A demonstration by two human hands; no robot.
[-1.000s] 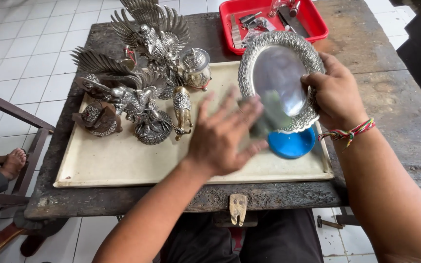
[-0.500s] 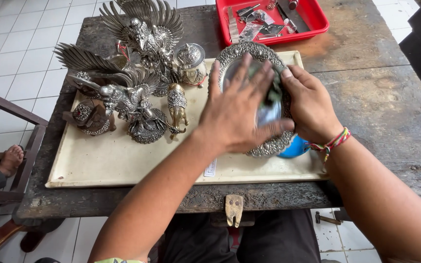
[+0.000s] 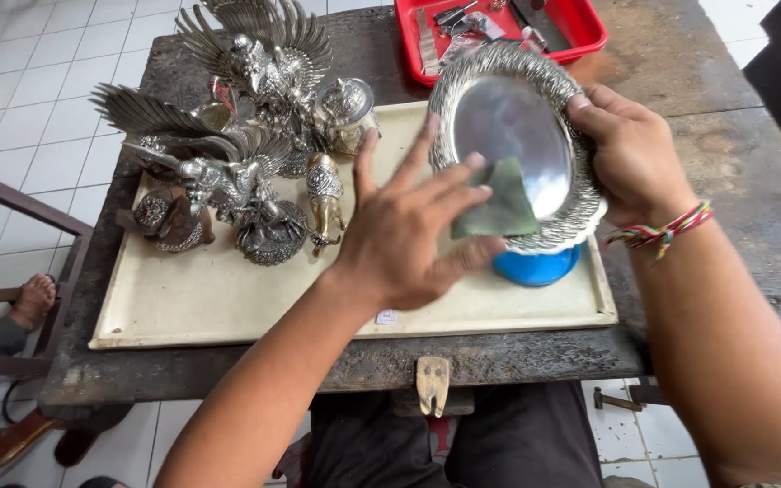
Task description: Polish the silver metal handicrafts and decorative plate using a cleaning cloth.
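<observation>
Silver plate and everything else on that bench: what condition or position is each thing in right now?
Silver plate: tilted, propped on the blue tub, shiny centre.
Green cloth: pressed flat on the plate.
Left hand: fingers spread, on the cloth.
Right hand: gripping the plate's rim.
Blue tub: under the plate, mostly hidden.
Winged silver figures: upright on the cream tray.
Red tray: holding small tools.

silver dish (image 3: 510,126), green cloth (image 3: 499,206)

A dark, worn wooden tabletop (image 3: 734,172) stands on a floor of pale square tiles (image 3: 20,99). A dark wooden chair frame (image 3: 20,208) sits at the left. Soft, even daylight falls over everything.
</observation>
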